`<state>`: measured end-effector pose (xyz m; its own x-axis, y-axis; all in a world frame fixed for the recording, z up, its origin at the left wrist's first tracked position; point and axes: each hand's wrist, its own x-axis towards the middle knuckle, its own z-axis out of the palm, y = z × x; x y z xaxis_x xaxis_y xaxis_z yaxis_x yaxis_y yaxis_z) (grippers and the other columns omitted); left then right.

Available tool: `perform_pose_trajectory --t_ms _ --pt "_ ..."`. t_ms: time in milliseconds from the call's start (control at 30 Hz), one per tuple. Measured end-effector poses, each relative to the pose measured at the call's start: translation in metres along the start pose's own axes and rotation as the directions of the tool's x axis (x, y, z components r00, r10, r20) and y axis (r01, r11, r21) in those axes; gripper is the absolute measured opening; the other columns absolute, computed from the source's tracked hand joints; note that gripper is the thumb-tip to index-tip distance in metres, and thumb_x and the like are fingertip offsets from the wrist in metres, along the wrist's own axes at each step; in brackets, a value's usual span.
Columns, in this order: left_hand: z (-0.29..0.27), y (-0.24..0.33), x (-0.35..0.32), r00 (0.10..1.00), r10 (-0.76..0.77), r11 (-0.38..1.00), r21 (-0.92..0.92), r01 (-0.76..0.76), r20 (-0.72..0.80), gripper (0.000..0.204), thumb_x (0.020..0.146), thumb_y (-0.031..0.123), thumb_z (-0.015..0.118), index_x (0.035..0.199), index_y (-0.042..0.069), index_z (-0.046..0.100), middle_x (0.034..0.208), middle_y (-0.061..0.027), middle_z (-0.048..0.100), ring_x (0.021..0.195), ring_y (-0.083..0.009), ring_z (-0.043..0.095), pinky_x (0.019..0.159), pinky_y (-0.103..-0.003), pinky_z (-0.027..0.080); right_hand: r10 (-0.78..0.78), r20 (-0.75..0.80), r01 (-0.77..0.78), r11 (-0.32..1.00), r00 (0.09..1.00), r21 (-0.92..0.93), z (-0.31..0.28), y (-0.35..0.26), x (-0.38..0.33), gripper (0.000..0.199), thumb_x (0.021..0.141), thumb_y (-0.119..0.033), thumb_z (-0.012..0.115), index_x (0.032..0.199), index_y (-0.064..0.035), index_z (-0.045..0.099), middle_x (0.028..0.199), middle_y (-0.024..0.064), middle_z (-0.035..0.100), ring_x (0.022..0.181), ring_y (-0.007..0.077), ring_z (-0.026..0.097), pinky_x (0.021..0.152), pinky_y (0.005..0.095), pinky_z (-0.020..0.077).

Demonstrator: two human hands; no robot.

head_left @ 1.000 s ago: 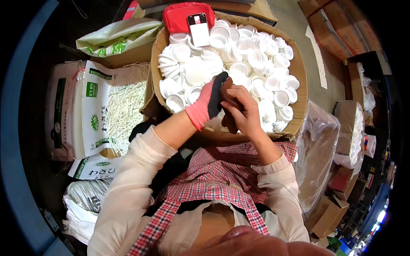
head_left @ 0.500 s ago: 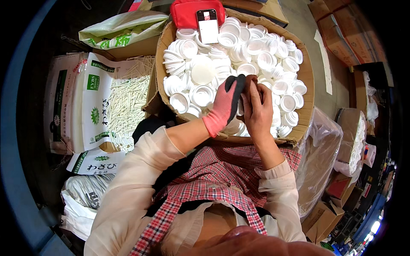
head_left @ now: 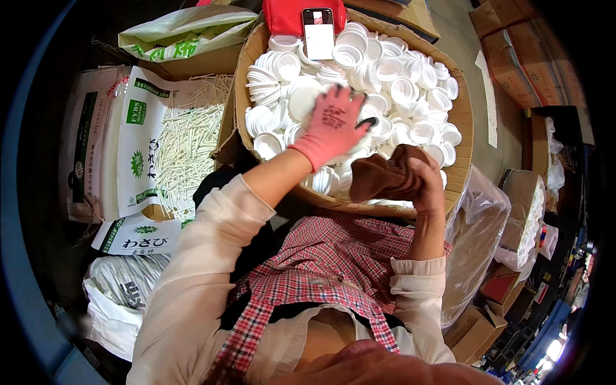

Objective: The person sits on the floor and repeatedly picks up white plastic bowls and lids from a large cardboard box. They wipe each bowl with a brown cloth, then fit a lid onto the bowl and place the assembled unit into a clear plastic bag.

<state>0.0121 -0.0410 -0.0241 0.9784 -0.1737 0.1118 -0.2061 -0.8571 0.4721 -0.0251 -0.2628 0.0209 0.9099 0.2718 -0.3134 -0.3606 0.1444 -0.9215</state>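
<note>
A large cardboard box (head_left: 463, 131) in front of me is full of small white plastic cups (head_left: 401, 90). My left hand (head_left: 333, 125) wears a pink glove with a dark palm and is stretched over the cups, fingers spread, resting on or just above them. My right hand (head_left: 428, 186) is bare and sits at the box's near rim, closed around a crumpled brown glove (head_left: 385, 179). The two hands are apart.
A phone (head_left: 317, 32) lies on a red pouch (head_left: 282, 16) at the box's far edge. Printed bags of thin white sticks (head_left: 186, 141) lie to the left. A clear plastic bag (head_left: 478, 237) and cardboard boxes (head_left: 513, 58) stand on the right.
The hands were pressed together at the box's near side. They have separated: the gloved left hand moved up over the cups and spread, while the right hand kept the brown glove.
</note>
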Motion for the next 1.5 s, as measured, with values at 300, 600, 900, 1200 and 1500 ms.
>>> perform_pose_trajectory --t_ms 300,600,900,1200,1500 --pt "-0.011 -0.07 -0.002 0.99 -0.137 0.902 0.416 0.117 0.02 0.041 0.077 0.017 0.067 0.115 0.01 0.055 0.104 -0.012 0.056 0.098 -0.0286 0.058 0.079 -0.042 0.048 0.042 0.022 -0.04 0.996 0.999 -0.085 0.008 0.006 0.011 0.034 0.086 -0.014 0.066 0.116 -0.0007 0.056 0.103 0.0055 0.062 0.093 0.0139 0.058 0.084 0.0265 0.0466" --pt "-0.046 -0.019 -0.014 0.978 0.139 0.401 -0.912 0.088 0.155 0.033 0.077 0.002 0.062 0.11 0.002 0.065 0.102 -0.0071 0.066 0.092 -0.0125 0.059 0.086 -0.027 0.046 -0.284 0.03 0.285 0.939 0.958 -0.192 0.033 0.009 0.018 0.049 0.083 -0.008 0.071 0.125 0.002 0.049 0.116 0.01 0.058 0.105 0.0173 0.055 0.091 0.03 0.0439" --pt "-0.015 0.035 -0.037 0.893 -0.237 -0.139 -0.923 0.359 0.383 0.057 0.094 0.042 0.055 0.137 0.01 0.037 0.117 -0.0042 0.05 0.099 -0.0125 0.052 0.075 -0.022 0.047 -0.639 -0.06 0.496 0.649 0.767 -0.577 0.062 0.035 0.02 0.034 0.077 0.008 0.064 0.109 0.0022 0.056 0.098 0.0097 0.061 0.09 0.0186 0.059 0.08 0.0283 0.0478" --pt "-0.001 -0.014 -0.024 0.833 0.082 -0.865 -0.376 0.332 0.547 0.048 0.09 0.043 0.046 0.122 0.006 0.047 0.11 -0.0229 0.055 0.102 -0.0346 0.057 0.093 -0.043 0.048 -0.669 0.503 0.713 0.058 0.547 -0.699 0.095 0.025 0.018 0.05 0.066 0.004 0.068 0.114 -0.0052 0.062 0.108 0.0161 0.056 0.089 0.0337 0.055 0.081 0.0389 0.046" --pt "0.018 -0.015 -0.031 0.992 -0.115 0.039 -0.998 0.048 0.043 0.031 0.088 0.006 0.057 0.117 0.0 0.05 0.108 -0.0113 0.06 0.098 -0.0192 0.059 0.083 -0.033 0.051 -0.794 0.426 0.651 -0.05 0.434 -0.758 0.087 0.027 0.018 0.047 0.07 0.005 0.07 0.116 -0.0056 0.063 0.114 0.0123 0.057 0.093 0.0294 0.056 0.078 0.036 0.048"
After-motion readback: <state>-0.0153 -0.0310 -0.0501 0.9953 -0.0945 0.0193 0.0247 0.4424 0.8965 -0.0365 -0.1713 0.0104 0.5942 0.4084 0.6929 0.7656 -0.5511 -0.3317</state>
